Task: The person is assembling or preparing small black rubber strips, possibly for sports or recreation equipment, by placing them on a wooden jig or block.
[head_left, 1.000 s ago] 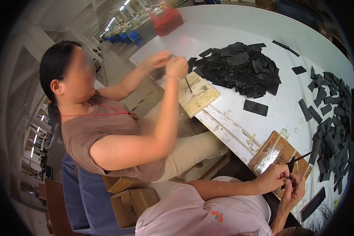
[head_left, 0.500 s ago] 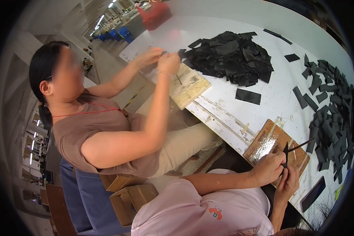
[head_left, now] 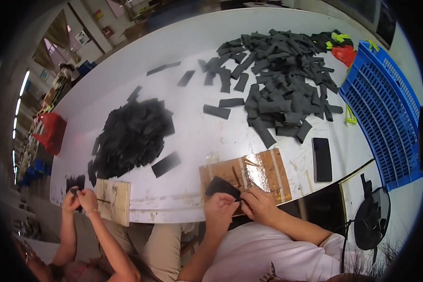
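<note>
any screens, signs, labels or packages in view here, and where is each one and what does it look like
Phone: lies flat on the white table, right of the wooden board; slim black rectangle, screen dark.
Wall signs: far off at the upper left; small coloured panels, too small to make out.
No packages or labels show.

Long white table (head_left: 192,136). At eleven o'clock, heap of black pieces (head_left: 131,134); at one, sprawling pile of black strips (head_left: 282,75); at three, blue crate (head_left: 385,108); at five, dark phone (head_left: 322,159); near six, taped wooden board (head_left: 263,171); at eight, pale board (head_left: 113,201).
</note>
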